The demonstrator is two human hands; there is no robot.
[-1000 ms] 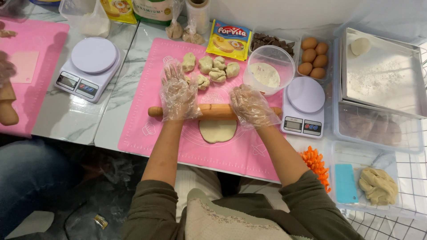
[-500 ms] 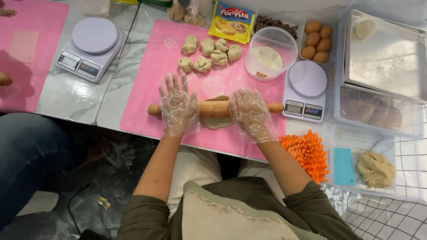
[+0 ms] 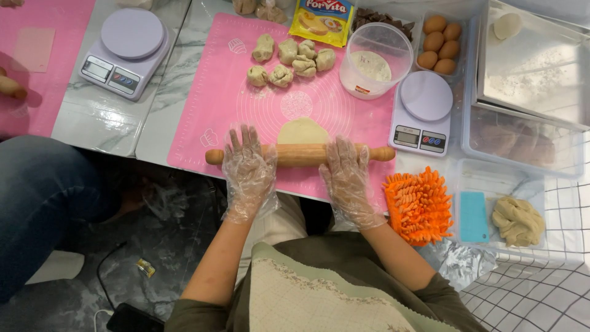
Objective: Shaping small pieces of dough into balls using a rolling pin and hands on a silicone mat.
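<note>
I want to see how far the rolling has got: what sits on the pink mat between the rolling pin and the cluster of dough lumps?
In the head view, a flattened dough piece pokes out from behind the rolling pin; beyond it, bare pink mat reaches to the dough lumps.

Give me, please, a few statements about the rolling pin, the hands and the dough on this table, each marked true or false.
1. Both hands, the left hand and the right hand, wear clear plastic gloves. True.
2. The wooden rolling pin lies on the pink mat across a flat piece of dough. True.
3. The small dough pieces sit on a kitchen scale. False: they lie on the pink mat, beyond the rolling pin.
4. The orange cloth lies to the person's left. False: it lies at the right, beside the right hand.
5. The eggs sit in a tray behind the nearer scale. True.
</note>
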